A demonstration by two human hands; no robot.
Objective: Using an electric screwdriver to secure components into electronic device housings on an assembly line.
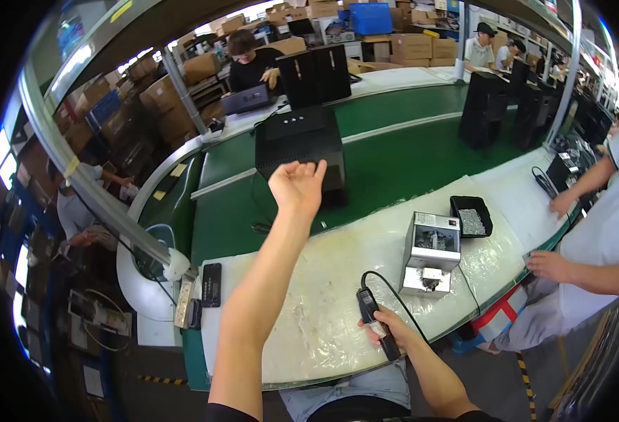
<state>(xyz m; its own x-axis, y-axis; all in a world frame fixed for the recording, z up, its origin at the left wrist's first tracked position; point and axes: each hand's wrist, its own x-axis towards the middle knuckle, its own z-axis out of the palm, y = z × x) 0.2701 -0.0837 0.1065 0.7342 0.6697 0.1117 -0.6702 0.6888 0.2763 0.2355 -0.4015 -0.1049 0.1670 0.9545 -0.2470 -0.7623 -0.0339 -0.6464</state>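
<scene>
On the green conveyor belt lies a black boxy computer case. My left hand reaches out to its near side, with the fingers bent and the thumb apart; nothing shows in the hand. Whether it touches the case I cannot tell. Low over the worktop, my right hand is wrapped round a black electric screwdriver, whose cord loops up and to the right. Beyond that hand stands a grey screw feeder, and a black tray of small screws sits behind it.
A black phone-like slab lies at the worktop's left end, near a metal post. Upright black cases stand farther right on the belt. A co-worker's hands rest at the right edge. Another person works across the belt.
</scene>
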